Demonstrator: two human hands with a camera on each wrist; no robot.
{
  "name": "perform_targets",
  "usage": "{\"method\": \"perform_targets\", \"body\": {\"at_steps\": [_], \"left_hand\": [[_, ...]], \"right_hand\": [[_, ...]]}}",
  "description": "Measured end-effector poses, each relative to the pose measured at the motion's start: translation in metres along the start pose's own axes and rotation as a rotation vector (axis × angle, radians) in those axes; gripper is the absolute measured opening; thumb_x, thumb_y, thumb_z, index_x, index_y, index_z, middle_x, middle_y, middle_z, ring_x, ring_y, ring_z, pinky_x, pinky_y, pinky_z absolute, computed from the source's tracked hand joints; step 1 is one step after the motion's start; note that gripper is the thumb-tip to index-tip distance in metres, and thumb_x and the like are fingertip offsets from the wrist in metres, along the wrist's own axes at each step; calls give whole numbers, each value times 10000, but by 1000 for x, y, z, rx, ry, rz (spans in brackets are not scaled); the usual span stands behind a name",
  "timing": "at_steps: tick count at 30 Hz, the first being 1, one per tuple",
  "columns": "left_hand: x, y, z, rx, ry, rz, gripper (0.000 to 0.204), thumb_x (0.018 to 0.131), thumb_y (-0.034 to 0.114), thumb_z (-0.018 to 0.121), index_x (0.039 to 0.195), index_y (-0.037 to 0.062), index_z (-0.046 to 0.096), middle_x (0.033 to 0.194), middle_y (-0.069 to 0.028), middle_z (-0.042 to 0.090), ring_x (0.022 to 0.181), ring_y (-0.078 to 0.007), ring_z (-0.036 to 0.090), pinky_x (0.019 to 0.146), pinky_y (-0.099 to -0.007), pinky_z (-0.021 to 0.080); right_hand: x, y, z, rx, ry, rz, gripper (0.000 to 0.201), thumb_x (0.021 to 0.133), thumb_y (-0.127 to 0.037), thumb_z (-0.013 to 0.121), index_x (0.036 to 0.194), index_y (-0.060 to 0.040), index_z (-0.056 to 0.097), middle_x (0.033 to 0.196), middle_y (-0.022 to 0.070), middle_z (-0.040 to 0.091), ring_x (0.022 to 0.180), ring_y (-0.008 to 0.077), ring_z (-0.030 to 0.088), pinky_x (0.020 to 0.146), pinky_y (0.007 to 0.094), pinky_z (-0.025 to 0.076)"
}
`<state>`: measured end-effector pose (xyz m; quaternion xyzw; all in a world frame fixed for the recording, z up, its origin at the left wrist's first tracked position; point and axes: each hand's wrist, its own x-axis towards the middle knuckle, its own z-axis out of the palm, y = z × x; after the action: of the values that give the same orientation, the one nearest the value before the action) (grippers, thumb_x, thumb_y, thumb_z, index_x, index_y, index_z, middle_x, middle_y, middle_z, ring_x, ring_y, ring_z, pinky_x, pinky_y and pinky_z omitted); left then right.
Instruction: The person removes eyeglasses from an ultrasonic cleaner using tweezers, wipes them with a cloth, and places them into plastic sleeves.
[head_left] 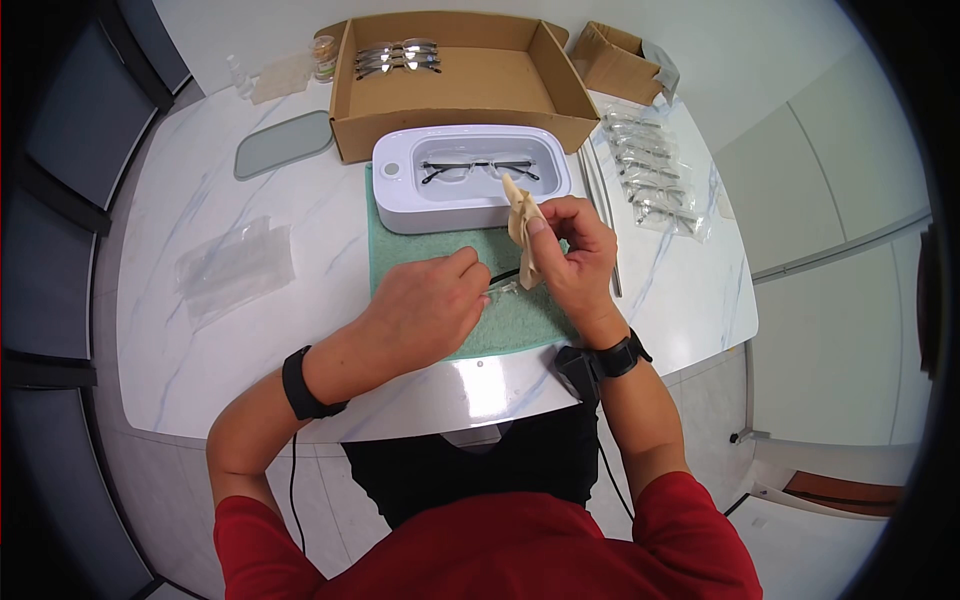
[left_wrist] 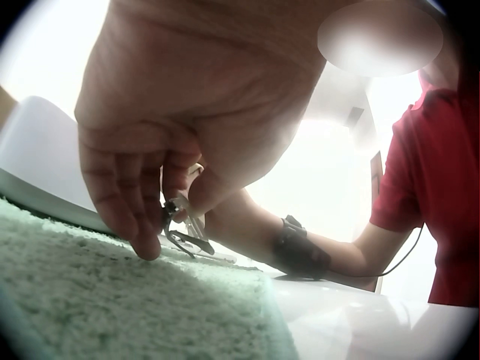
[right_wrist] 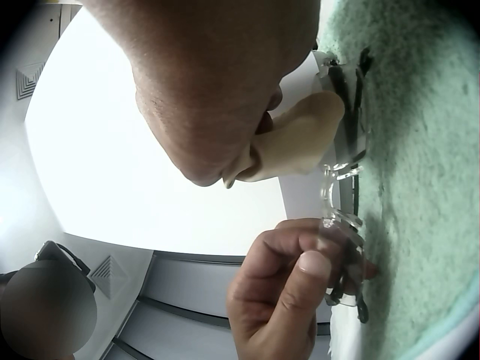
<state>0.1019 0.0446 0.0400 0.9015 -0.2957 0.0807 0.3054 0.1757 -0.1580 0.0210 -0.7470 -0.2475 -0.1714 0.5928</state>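
Note:
Low over the green towel (head_left: 400, 250), my left hand (head_left: 425, 300) pinches one end of a pair of clear-framed eyeglasses (right_wrist: 330, 191) with dark temples. My right hand (head_left: 578, 250) grips a beige cloth (head_left: 522, 225) between thumb and fingers. In the right wrist view the cloth hangs against the far lens, while the left thumb and forefinger hold the near lens. Just beyond the hands stands a white cleaner tub (head_left: 425, 215), uncovered, with another pair of eyeglasses (head_left: 480, 168) lying in its basin.
Behind the tub is a cardboard tray (head_left: 480, 120) with several eyeglasses (head_left: 398, 58). Bagged eyeglasses (head_left: 650, 170) line the right side, near a small carton (head_left: 615, 65) and thin metal rods (head_left: 603, 205). Left lie a grey lid (head_left: 285, 143) and clear plastic bags (head_left: 238, 268).

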Motion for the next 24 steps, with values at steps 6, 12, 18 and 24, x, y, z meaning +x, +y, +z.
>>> {"method": "perform_targets", "body": {"at_steps": [6,12,18,24], "left_hand": [[0,-1,1,-1,-4,-1,110,906,129,651,915,40,586,880,-112,552,747,-332,615,645,-437,501],[0,0,1,-2,-7,-4,113,900,126,654,912,39,583,878,-113,554,746,-333,616,647,-438,503],[0,0,2,-2,-11,-8,113,896,122,657,910,38,583,879,-114,555,755,-333,617,652,-439,505],[0,0,2,-5,-20,-11,112,893,120,661,906,35,589,879,-114,555,770,-332,618,659,-438,507]], "right_hand": [[0,-2,0,8,-6,6,80,911,-56,712,947,-3,664,786,17,693,685,50,617,627,211,500],[0,-1,0,3,-11,10,80,914,-56,710,951,-2,663,790,19,696,693,52,623,633,214,505],[0,-1,0,1,-10,7,78,912,-56,710,943,-2,662,787,20,695,691,53,623,632,215,507],[-1,0,0,-4,-15,11,81,911,-58,710,942,-1,662,784,24,697,689,57,625,635,217,509]]}}
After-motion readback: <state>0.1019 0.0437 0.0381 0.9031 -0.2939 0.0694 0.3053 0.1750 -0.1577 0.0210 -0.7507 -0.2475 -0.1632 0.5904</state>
